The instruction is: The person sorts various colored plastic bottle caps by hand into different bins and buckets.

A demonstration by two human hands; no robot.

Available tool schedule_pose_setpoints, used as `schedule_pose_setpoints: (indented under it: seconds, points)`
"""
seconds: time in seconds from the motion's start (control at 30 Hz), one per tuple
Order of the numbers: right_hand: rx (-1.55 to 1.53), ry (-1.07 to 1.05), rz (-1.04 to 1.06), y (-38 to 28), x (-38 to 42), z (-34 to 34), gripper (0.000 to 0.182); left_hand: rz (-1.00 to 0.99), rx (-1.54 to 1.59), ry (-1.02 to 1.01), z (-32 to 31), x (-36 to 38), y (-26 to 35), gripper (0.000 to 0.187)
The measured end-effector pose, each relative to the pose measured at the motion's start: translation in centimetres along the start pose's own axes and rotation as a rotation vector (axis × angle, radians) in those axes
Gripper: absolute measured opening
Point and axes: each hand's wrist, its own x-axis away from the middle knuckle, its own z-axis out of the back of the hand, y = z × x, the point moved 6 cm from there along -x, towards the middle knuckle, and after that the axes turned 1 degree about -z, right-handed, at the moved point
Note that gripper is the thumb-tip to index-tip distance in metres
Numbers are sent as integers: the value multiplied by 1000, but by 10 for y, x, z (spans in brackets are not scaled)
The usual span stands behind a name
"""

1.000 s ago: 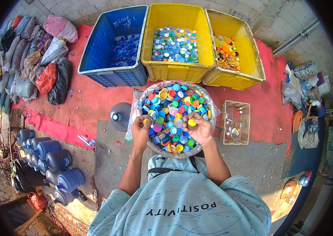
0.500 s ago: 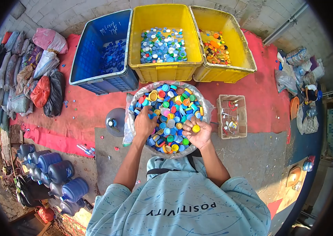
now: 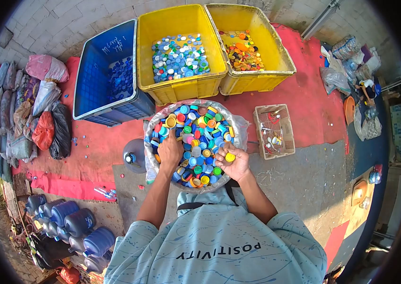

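A round tub (image 3: 149,156) lined with a plastic bag is heaped with bottle caps (image 3: 195,142) of many colours. My left hand (image 3: 170,150) is over the left part of the heap, index finger stretched out just below a yellow-orange cap (image 3: 170,122). Its other fingers are partly hidden, and nothing held shows in it. At the tub's right side, my right hand (image 3: 237,165) has its fingers curled around a bright yellow cap (image 3: 229,157), palm turned up.
Beyond the tub stand a blue bin (image 3: 84,94), a middle yellow bin (image 3: 181,87) and a right yellow bin (image 3: 257,80), each with caps inside. A beige crate (image 3: 287,142) is at right; a large bottle (image 3: 135,163) lies left. Stuffed sacks (image 3: 49,68) and water jugs (image 3: 79,221) line the left.
The view has turned slightly, shifting the bins left. My left hand's index finger has straightened toward the yellow-orange cap. My right hand still has the yellow cap, slightly lower.
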Motion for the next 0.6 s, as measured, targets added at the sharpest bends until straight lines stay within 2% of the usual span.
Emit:
schedule_pose_setpoints:
  seconds: [0.07,0.17,0.27,0.4,0.43,0.53,0.57,0.6]
  points:
    - [8,7,3,-1,-2,1,18,43,19,14,3,0,-1,36]
    - [5,24,3,-1,-3,4,17,-48,167,72,2,0,-8,29]
    - [-13,51,21,-1,-5,2,19,0,472,61,0,2,-18,29]
    - [-95,73,64,2,-8,0,28,413,1524,-247,-17,17,-20,24]
    - [-125,69,79,2,-9,-1,31,448,1673,-284,-10,21,-10,18]
    - [-165,-15,128,0,-9,-8,40,589,2041,-428,-8,30,10,19]
    - [-181,-25,128,-1,-8,-11,44,682,2023,-371,-10,32,14,18]
    - [-185,-2,136,-1,-6,-12,44,688,2062,-388,-12,33,21,18]
